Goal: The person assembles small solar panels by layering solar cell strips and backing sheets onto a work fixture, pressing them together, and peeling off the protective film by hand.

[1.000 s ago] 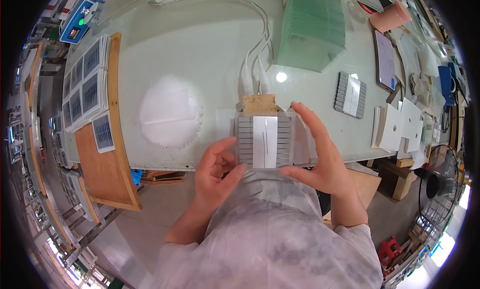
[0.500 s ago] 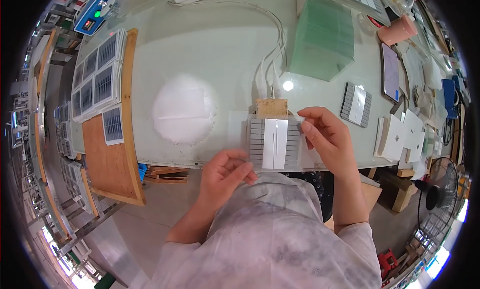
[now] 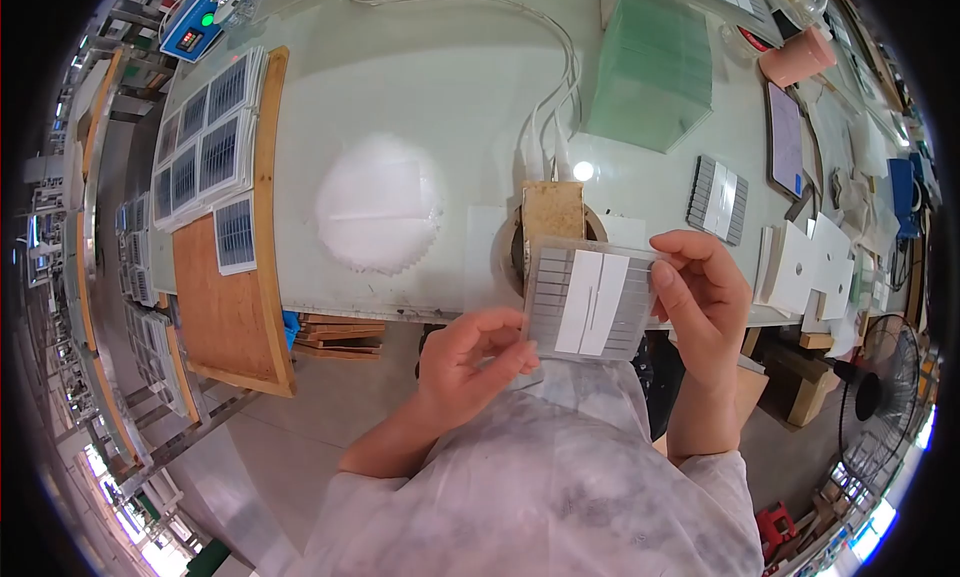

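The small striped panel (image 3: 593,305) is between the two hands, over the near edge of the worktop (image 3: 345,97), a little askew, with its top leaning to the right. The right hand (image 3: 708,302) has it at about 2 o'clock: thumb on the face near the side edge, forefinger around at the upper corner, the gap between them narrowed to a pinch. The left hand (image 3: 465,365) is at about 8 o'clock, its thumb and forefinger slightly parted at the panel's left edge; the tips seem to touch, but whether they really grip I cannot tell. Holding it by the rims probably keeps the fingers off the white strip (image 3: 587,302) down its middle, and opposite corners likely steady so thin a piece.

Taking the panel as the dial's centre, the tan block (image 3: 553,209) is at 11 o'clock, partly hidden by the top edge; touching or apart is unclear. Cables (image 3: 577,77) run from it towards 12, perhaps so the near side is unobstructed. The round white pad (image 3: 380,217) lies at 10 o'clock, the green glass stack (image 3: 648,72) between 12 and 1, and another striped panel (image 3: 718,202) between 1 and 2, within easy reach, I judge.
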Action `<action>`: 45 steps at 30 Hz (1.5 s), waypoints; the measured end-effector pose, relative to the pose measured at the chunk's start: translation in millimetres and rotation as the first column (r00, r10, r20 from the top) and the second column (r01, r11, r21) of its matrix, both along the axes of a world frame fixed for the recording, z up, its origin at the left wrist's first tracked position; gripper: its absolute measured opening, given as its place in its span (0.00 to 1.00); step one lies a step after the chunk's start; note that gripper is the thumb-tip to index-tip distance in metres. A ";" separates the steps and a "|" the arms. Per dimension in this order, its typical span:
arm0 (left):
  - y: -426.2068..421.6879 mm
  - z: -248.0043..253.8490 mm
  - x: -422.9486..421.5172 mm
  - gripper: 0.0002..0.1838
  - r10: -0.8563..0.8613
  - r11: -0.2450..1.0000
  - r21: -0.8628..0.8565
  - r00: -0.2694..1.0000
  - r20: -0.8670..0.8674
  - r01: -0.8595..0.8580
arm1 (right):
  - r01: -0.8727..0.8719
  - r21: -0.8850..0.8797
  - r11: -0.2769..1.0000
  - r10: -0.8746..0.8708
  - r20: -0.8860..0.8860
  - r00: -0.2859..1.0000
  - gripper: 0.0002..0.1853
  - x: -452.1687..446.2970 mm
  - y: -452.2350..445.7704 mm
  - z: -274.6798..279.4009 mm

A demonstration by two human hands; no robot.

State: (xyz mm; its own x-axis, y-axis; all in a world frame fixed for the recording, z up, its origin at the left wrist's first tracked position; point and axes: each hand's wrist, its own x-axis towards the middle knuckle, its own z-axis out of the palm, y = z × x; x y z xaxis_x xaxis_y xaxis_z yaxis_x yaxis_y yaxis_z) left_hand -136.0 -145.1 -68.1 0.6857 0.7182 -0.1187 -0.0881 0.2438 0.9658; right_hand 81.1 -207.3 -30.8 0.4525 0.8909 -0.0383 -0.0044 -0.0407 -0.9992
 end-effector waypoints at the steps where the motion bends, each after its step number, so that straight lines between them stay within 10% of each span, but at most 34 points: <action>1: -0.5 0.2 -0.2 0.13 -0.014 1.000 0.021 1.000 -0.001 0.014 | 0.007 0.003 1.000 -0.007 0.000 1.000 0.09 -0.7 -1.5 0.8; 45: -2.5 25.8 -104.8 0.14 0.006 0.983 -0.182 0.982 0.190 0.029 | 0.055 0.048 0.997 -0.060 0.114 0.992 0.08 -126.6 -6.5 48.6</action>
